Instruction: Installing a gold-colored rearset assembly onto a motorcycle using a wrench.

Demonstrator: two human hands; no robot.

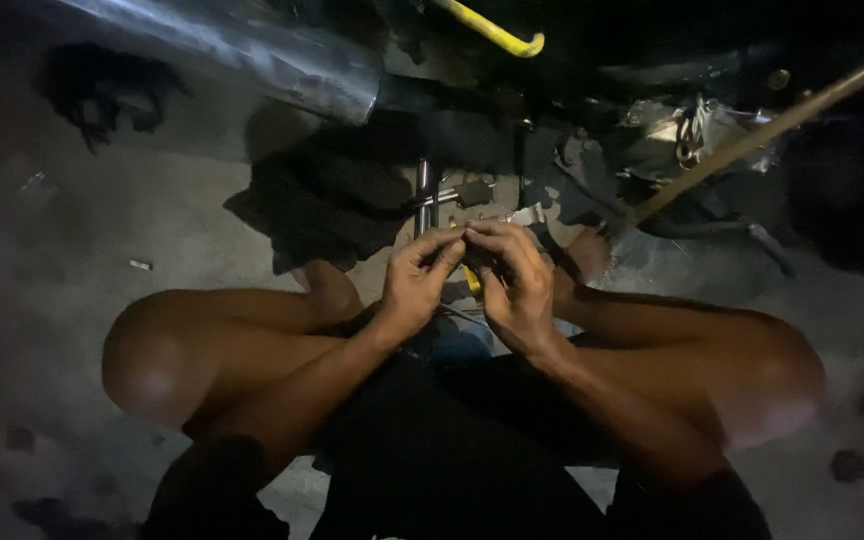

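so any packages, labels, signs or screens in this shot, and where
None that the dim picture shows. Only the two hands, left hand and right hand, pinching something small and unclear between the fingertips, with a shiny metal pipe and a yellow curved bar on the far side of them.

A silver pipe (252, 55), a yellow hook (497, 33), grey floor (82, 240) with black stains (102, 85).

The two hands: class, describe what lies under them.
Under the left hand and right hand, a yellow-handled tool shows partly, with a blue patch lower and the concrete floor around. What the fingertips pinch is covered.
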